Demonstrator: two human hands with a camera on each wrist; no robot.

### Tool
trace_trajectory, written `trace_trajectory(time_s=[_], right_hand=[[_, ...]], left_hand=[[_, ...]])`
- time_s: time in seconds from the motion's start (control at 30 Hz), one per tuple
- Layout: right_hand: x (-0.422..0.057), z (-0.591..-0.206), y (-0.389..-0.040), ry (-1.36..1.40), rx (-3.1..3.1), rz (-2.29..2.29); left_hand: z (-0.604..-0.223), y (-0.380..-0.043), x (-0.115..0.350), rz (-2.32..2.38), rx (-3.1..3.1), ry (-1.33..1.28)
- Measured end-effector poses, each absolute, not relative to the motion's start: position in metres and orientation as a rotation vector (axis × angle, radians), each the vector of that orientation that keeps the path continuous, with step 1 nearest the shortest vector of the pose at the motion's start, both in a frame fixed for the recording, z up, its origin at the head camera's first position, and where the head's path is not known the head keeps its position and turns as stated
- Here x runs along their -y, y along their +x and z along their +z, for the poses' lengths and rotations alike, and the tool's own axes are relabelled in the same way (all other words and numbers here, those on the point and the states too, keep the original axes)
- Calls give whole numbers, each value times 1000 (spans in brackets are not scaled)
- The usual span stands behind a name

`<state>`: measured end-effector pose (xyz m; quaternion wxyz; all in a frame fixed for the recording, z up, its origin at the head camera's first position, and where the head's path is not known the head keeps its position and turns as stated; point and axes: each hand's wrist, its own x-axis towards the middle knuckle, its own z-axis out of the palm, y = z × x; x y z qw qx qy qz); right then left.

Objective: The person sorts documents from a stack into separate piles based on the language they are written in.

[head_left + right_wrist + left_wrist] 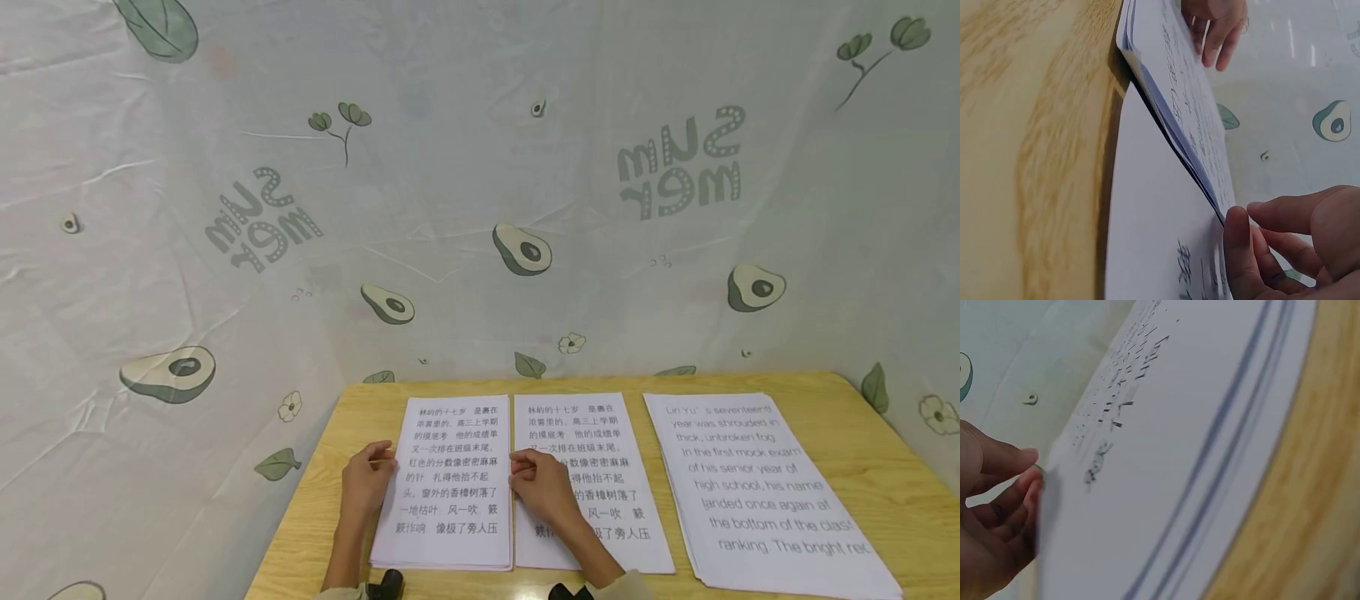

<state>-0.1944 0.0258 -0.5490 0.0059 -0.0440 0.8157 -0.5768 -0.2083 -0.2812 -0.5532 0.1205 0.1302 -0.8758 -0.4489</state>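
Note:
Chinese text in large print covers the top sheet of the left paper stack [450,483]. At its left edge is my left hand [367,477], fingers bent and fingertips right at the side of the sheets. My right hand [542,482] reaches over the middle paper stack [600,467], hiding some of its print. In the right wrist view, the right hand's index fingertip [1238,219] is at the left stack's edge, the thumb tip close by. The left wrist view has the left thumb [1013,459] above the curled fingers beside the paper's edge [1054,481].
A third paper stack [757,492] with English text lies slanted on the right, its sheets slightly fanned. All three stacks rest on a wooden table [315,500]. Behind the table hangs a pale cloth [450,167] printed with avocados and leaves.

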Motion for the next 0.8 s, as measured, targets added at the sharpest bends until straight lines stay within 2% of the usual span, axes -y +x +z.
trace_trajectory(time_s=[0.3, 0.53, 0.8], right_hand=[[-53, -543, -185, -81, -2554, -1773], [-82, -537, -185, 14, -2552, -1778], [-124, -531, -185, 99, -2613, -1679]], left_hand=[[-537, -200, 273, -1273, 2515, 403], [-528, -199, 234, -1303, 2535, 302], [-534, -202, 185, -1358, 2572, 190]])
